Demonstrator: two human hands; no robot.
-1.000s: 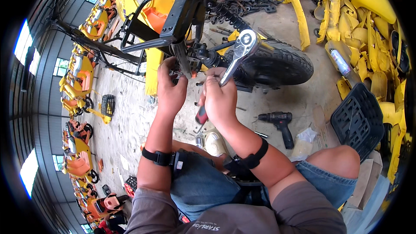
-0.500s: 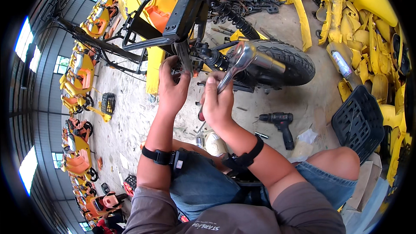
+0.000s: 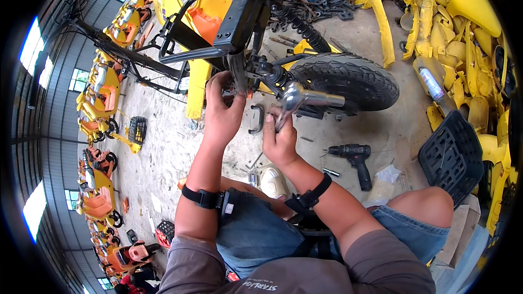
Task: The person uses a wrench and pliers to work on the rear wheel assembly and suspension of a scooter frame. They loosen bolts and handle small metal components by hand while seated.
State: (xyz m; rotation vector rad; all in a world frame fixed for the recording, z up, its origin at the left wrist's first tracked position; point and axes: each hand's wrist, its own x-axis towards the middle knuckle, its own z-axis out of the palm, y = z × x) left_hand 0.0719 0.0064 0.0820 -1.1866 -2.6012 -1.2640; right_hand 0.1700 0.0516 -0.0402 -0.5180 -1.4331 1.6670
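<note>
My left hand [image 3: 224,110] is up against the lower part of a black vehicle frame [image 3: 239,22], thumb and fingers curled at its bracket. Its fingertips are partly hidden there, so what they pinch does not show. A shiny ratchet wrench [image 3: 293,98] is gripped by its handle in my right hand [image 3: 280,140]. The long socket [image 3: 327,99] on its head points right, in front of the black knobby tyre [image 3: 348,79] and apart from my left hand. A black coil-spring shock absorber [image 3: 305,30] rises above the wheel.
A black cordless drill [image 3: 354,160] lies on the concrete floor, with a loose socket [image 3: 330,172] beside it. Between my hands is a black C-shaped handle [image 3: 256,119]. Yellow body panels [image 3: 463,38] are heaped at right, near a black plastic basket [image 3: 451,144]. Several yellow-orange vehicles [image 3: 101,95] line the left.
My right hand has shifted slightly right, and the ratchet's head has dropped, leaving the socket nearly level. The C-shaped handle on the floor is now uncovered. My left hand stays at the frame.
</note>
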